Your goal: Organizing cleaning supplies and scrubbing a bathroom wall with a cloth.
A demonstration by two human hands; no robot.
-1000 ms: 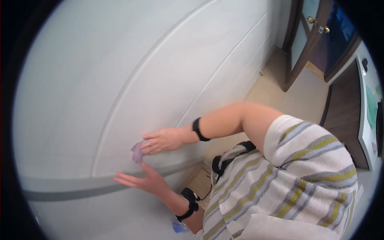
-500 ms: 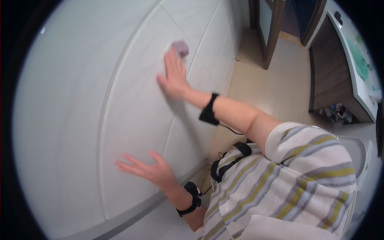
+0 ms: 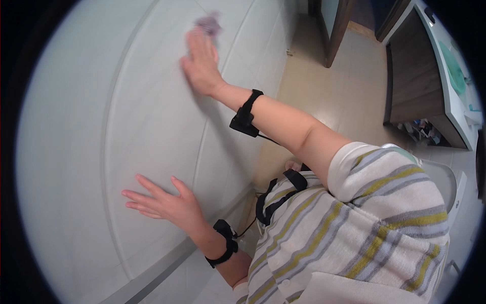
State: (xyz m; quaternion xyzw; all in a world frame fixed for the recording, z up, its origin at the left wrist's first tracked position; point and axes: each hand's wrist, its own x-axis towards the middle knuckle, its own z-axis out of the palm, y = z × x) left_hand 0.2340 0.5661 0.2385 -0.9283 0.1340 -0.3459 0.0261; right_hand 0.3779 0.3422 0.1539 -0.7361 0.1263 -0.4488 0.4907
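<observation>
My right hand (image 3: 201, 65) lies against the white tiled wall (image 3: 147, 111) with its fingers stretched forward and close together. Under its fingertips is a crumpled purple cloth (image 3: 209, 24), pressed to the tile and slightly blurred. The palm side and part of the cloth are hidden from me. Lower on the same wall, my left hand (image 3: 164, 205) rests or hovers with spread fingers and the thumb apart; nothing is in it. Each wrist carries a black strap with a small box and a cable.
A grey edge (image 3: 167, 266) runs along the wall below my left hand. A dark wood cabinet (image 3: 417, 76) with a white top and a green basin (image 3: 452, 68) stands at the right. Beyond the beige floor (image 3: 314, 96) a brown-framed door (image 3: 338, 30) is ajar.
The view has shifted, and the wall lines slid left. My right hand and the cloth are higher and further left in the picture. My left hand stays spread, on about the same patch of wall.
</observation>
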